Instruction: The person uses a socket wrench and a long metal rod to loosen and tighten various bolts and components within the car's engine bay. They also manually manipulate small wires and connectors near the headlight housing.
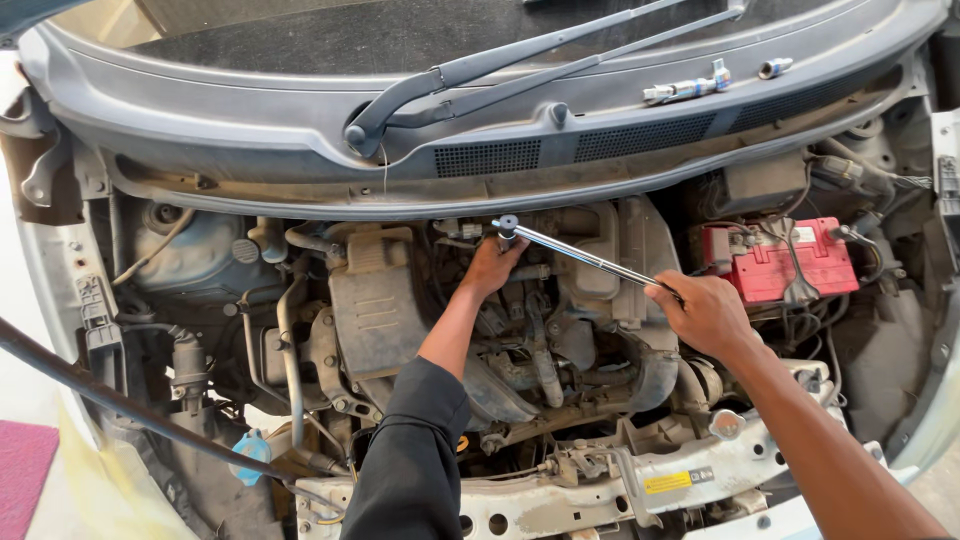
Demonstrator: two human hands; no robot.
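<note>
Right hand [708, 312] fingers closed around the handle of a long ratchet wrench [578, 256] above the engine [560, 330]. Left hand [492, 268] fingers curled beneath the wrench head, near the red battery [780, 265].

Red battery [782, 262], wiper arms [520, 68], blue cap [250, 452], perhaps sockets [688, 88] on the grey cowl [300, 120].

Long chrome ratchet wrench [580, 256] lying slantwise above the engine, its round head sitting at the upper left end deep near the firewall, its shaft running down to the right, polished metal catching light, its handle end disappearing inside a closed fist.
</note>
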